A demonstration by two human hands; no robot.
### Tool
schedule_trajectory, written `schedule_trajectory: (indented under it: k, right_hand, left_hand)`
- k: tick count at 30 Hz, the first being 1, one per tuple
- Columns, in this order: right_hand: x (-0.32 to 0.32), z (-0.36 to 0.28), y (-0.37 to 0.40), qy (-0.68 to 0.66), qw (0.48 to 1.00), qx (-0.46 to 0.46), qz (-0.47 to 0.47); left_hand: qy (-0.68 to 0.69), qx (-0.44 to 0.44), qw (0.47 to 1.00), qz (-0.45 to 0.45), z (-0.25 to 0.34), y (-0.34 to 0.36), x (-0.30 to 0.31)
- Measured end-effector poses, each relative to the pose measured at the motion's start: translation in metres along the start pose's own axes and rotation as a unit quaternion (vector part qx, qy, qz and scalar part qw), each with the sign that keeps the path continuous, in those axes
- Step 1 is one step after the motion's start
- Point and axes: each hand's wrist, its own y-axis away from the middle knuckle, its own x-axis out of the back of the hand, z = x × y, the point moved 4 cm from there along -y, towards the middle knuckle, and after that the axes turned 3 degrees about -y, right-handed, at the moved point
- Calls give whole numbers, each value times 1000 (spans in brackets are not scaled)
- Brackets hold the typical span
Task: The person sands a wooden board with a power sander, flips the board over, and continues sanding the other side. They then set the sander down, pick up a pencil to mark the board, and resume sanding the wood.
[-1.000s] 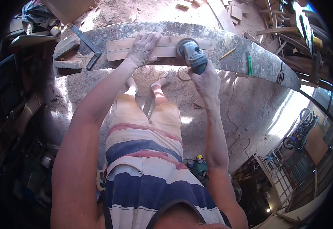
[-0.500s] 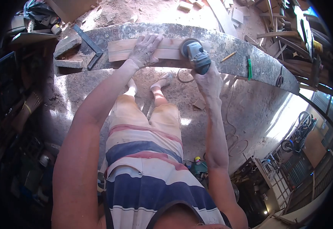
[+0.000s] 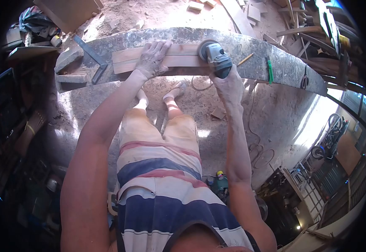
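A long pale wooden board (image 3: pixel 183 61) lies along the workbench (image 3: pixel 256 75). My left hand (image 3: pixel 152 59) presses down on it left of its middle, palm down with fingers extended. In my right hand (image 3: pixel 229 87) is an angle grinder (image 3: pixel 219 60), gripped by its body. Its round disc (image 3: pixel 208 49) overlaps the board's right end. To the right of the grinder lie a yellow pencil (image 3: pixel 246 59) and a green hand tool (image 3: pixel 270 70). A metal square (image 3: pixel 91 52) rests on the bench left of the board.
Wood offcuts (image 3: pixel 71 78) sit at the bench's left end. A dark scissor-like tool (image 3: pixel 304 80) is near its right end. A cable (image 3: pixel 254 134) trails over the floor. Scrap wood (image 3: pixel 304 31) is heaped at the upper right. At the left edge, another person's arm (image 3: pixel 31 128) shows.
The grinder has shifted slightly right along the board. My left hand keeps its place on the wood. The whole view has moved a little.
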Motion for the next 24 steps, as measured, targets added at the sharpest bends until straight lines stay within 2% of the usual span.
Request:
schedule_trajectory:
  k: [9, 13, 16, 19, 20, 24]
  right_hand:
    - [10, 38, 0, -12, 995, -94, 23]
    - [5, 30, 4, -62, 992, -106, 23]
    - [-10, 6, 7, -28, 1000, -4, -14]
    - [-19, -2, 5, -2, 997, 78, -6]
    - [-18, 1, 2, 4, 998, 48, -29]
    - [0, 9, -5, -32, 999, -23, -17]
  left_hand:
    - [14, -2, 1000, -4, 2, -2, 5]
    - [-5, -4, 1000, -4, 3, -2, 6]
    - [1, -6, 1000, 9, 4, -5, 8]
    - [0, -3, 1000, 6, 5, -5, 4]
    - [-8, -4, 1000, -1, 4, -5, 3]
    - [-16, -12, 1000, -7, 1, -4, 2]
